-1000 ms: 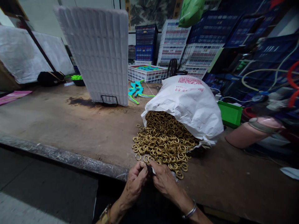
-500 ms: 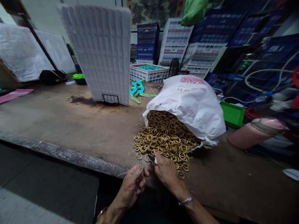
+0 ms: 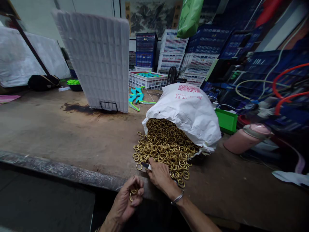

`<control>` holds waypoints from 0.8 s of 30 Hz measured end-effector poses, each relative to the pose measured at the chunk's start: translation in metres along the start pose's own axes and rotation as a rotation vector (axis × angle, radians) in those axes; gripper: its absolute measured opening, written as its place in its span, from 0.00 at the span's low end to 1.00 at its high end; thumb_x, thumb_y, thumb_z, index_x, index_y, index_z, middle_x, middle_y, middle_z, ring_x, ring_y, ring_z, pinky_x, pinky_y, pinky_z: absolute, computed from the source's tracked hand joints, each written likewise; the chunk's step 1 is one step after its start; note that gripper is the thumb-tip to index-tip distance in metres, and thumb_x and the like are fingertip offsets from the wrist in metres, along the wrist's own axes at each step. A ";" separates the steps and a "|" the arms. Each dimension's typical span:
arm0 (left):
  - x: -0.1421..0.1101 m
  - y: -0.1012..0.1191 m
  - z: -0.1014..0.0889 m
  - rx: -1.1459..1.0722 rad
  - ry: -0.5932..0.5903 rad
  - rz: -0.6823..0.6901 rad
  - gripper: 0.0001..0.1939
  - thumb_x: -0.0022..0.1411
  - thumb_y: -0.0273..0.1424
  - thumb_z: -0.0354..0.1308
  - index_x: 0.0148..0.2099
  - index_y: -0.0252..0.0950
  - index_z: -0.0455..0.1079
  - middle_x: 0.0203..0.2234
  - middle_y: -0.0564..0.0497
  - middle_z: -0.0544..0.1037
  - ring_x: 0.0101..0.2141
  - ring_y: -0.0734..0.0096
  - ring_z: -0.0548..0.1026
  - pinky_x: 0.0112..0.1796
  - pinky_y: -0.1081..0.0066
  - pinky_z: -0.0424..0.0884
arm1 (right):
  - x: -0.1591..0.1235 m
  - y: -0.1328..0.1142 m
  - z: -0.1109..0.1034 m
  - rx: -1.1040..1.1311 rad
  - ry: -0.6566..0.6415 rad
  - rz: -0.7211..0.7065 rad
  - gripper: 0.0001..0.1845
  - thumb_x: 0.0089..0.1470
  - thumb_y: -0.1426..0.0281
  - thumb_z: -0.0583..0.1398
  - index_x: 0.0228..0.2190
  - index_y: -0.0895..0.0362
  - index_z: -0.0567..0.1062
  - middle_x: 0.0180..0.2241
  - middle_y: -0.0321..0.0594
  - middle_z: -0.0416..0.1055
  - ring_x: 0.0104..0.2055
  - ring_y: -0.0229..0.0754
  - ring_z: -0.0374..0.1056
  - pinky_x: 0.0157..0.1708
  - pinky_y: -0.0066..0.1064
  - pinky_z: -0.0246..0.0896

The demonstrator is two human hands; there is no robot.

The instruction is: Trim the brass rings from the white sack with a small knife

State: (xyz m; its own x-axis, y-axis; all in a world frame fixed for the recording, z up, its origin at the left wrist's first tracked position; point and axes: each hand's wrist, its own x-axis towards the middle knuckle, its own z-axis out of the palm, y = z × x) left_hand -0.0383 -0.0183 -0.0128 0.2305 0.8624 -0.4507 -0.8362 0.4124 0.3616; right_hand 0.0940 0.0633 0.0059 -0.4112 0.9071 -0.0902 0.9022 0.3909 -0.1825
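Gold-coloured rings [image 3: 166, 141] spill in a heap from the mouth of a white woven sack [image 3: 188, 106] lying on the table. My left hand [image 3: 126, 198], just off the table's front edge, has its fingers curled around a few rings [image 3: 133, 192]. At the near side of the heap, my right hand [image 3: 160, 177] is closed on a small knife [image 3: 145, 165], its dark blade pointing left beside a loose ring [image 3: 139, 166]. The knife's handle is mostly hidden in my fingers.
A tall white ribbed panel [image 3: 96, 61] stands on the table [image 3: 72, 135]. Behind the sack are turquoise-and-green toy bows [image 3: 136, 96] and a white crate [image 3: 147, 80]. A green tray [image 3: 226, 120] and a pink bottle [image 3: 246, 138] stand to the right.
My left hand has turned, so the rings in its fingers now show. My right hand stays by the heap with the knife. The whole view has shifted slightly.
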 end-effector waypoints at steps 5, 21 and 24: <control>0.006 -0.001 0.007 0.158 0.072 0.092 0.15 0.47 0.36 0.63 0.27 0.33 0.60 0.22 0.54 0.68 0.19 0.83 0.64 0.13 0.85 0.45 | -0.001 0.006 0.003 0.096 0.045 -0.003 0.09 0.50 0.72 0.52 0.37 0.55 0.65 0.28 0.39 0.73 0.29 0.40 0.68 0.25 0.27 0.43; 0.032 -0.013 0.032 0.634 0.137 0.371 0.17 0.50 0.44 0.58 0.32 0.33 0.65 0.17 0.58 0.64 0.15 0.84 0.56 0.16 0.80 0.51 | -0.007 0.015 0.011 1.270 0.030 0.051 0.12 0.48 0.60 0.55 0.24 0.55 0.60 0.18 0.27 0.57 0.20 0.32 0.54 0.21 0.23 0.50; 0.031 -0.012 0.032 0.743 0.115 0.517 0.13 0.51 0.39 0.58 0.27 0.33 0.66 0.20 0.54 0.68 0.23 0.76 0.65 0.26 0.76 0.61 | -0.010 0.015 0.004 1.180 0.028 0.035 0.12 0.48 0.60 0.54 0.24 0.56 0.61 0.18 0.28 0.57 0.21 0.32 0.54 0.22 0.23 0.51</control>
State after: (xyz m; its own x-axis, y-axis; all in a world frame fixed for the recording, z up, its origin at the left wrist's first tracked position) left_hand -0.0054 0.0125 -0.0047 -0.1680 0.9743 -0.1504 -0.2762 0.0999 0.9559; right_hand 0.1112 0.0593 -0.0002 -0.3729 0.9231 -0.0944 0.2284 -0.0073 -0.9736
